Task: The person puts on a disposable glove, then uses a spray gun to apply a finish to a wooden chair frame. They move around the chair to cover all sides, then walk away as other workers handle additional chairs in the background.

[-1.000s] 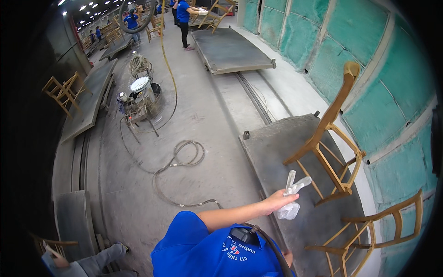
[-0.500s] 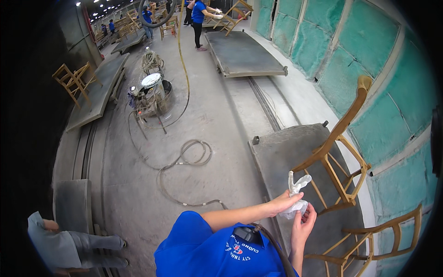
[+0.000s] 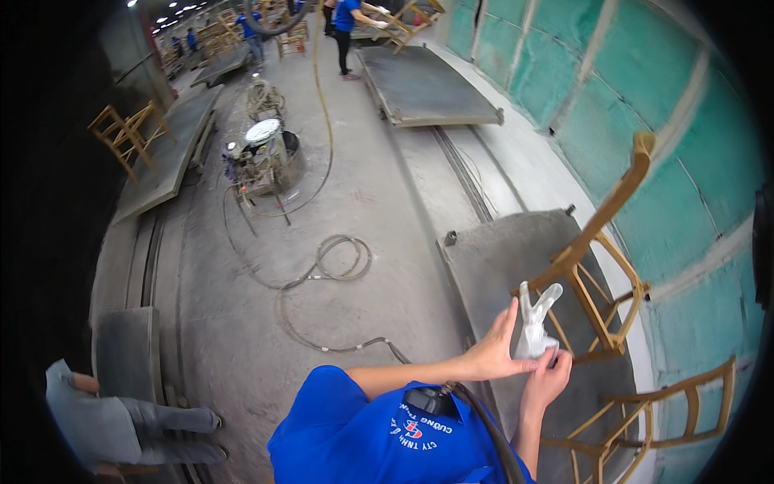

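A thin white glove stands upright in front of me, a couple of its fingers pointing up and apart. My right hand pinches the lower edge of this glove between thumb and fingertips. Just left of the glove is my left hand, open, its fingers stretched upward and its thumb reaching across to the glove's cuff. Beyond the hands, a wooden chair frame without a seat stands on a dark flat platform. Another chair frame is at the lower right.
Coiled hose lies across the floor toward spray equipment with a pot. Further platforms carry chairs, with people in blue nearby. A person in grey is at lower left. Green-coated panels line the right wall.
My left hand has let go of the glove and spread its fingers beside it. Both hands and the glove have moved slightly right, with the right hand keeping its pinch.
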Tool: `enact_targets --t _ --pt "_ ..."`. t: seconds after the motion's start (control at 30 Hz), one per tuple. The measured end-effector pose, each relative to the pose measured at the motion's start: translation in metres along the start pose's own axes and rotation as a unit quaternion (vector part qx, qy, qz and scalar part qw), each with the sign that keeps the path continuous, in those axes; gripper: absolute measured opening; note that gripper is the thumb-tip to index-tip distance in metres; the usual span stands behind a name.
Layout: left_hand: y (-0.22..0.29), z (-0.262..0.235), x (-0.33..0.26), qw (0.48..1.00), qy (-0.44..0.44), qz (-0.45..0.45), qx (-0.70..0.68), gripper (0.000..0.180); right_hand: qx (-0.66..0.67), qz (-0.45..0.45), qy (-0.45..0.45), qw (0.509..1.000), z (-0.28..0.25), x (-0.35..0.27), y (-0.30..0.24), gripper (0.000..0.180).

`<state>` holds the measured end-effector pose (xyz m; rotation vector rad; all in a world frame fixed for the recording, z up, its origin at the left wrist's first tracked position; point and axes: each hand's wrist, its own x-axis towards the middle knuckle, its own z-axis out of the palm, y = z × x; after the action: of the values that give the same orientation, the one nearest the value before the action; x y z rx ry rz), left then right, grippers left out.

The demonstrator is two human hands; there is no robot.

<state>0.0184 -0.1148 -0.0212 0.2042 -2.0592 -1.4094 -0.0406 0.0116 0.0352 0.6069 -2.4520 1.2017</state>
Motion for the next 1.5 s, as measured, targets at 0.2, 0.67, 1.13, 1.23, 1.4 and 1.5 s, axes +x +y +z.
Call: enact_targets --t 0.2,0.67,1.13,1.23,1.4,1.5 --pt "0.006 0.003 0.009 0.996 0.082 0.027 0.020 0.075 -0.013 -0.139 -0.007 0.990 -0.006 0.002 0.001 0.013" --pt "0.000 0.000 0.010 0.983 0.124 0.095 -0.100 0.028 -0.034 -0.006 0.028 0.999 0.006 -0.029 0.003 0.049" --pt "0.002 -0.012 0.016 0.979 -0.048 0.165 0.110 0.037 -0.118 -0.131 0.011 0.984 0.004 -0.019 0.008 0.027" --pt "-0.002 -0.025 0.036 0.972 -0.043 0.122 0.198 0.040 -0.124 -0.097 -0.002 0.987 0.004 -0.014 0.011 0.020" --pt "0.013 -0.035 0.030 0.966 -0.034 0.238 0.098 0.029 -0.126 -0.005 -0.035 0.991 0.016 -0.010 0.005 0.018" --pt "0.014 -0.032 0.020 0.970 -0.101 0.220 -0.024 0.020 -0.093 0.040 -0.018 0.995 0.019 -0.003 0.000 0.017"
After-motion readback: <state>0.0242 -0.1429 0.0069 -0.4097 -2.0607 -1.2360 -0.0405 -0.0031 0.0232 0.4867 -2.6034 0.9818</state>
